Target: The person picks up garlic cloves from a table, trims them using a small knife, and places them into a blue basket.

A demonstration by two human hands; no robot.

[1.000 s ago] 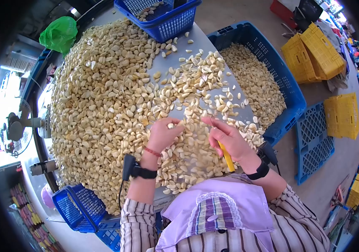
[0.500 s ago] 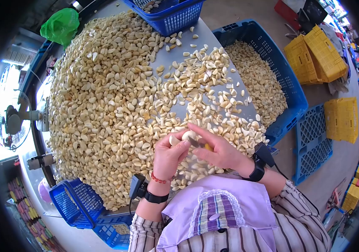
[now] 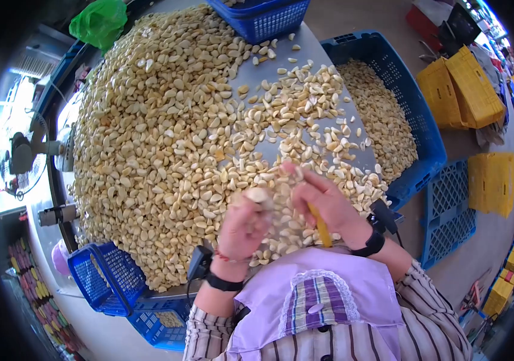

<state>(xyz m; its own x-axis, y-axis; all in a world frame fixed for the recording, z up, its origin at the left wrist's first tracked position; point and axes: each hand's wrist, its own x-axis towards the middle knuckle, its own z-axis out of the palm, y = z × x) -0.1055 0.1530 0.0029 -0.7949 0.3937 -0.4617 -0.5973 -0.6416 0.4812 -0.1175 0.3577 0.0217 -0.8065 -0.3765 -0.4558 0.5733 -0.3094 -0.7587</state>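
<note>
A wide heap of peeled garlic cloves [image 3: 154, 138] covers the metal table [image 3: 260, 72] in front of me. Over its near edge, my left hand [image 3: 242, 225] is closed around a garlic clove [image 3: 257, 194], its fingers blurred by motion. Just to the right, apart from it, my right hand [image 3: 327, 201] grips a small knife by its yellow handle [image 3: 320, 225]. The handle points toward my apron, and I cannot make out the blade. Something pale, perhaps another clove, shows at the right fingertips, too blurred to name.
A large blue crate [image 3: 431, 150] holding more cloves stands off the table's right edge. Blue baskets sit at the far edge [image 3: 269, 23] and lower left [image 3: 97, 289]. Yellow crates [image 3: 470, 87] are stacked at right. A fan [image 3: 25, 150] stands at left.
My hands have moved apart from where they met at the clove. The knife has turned in my right hand, its yellow handle now showing below the palm. The view has shifted slightly.
</note>
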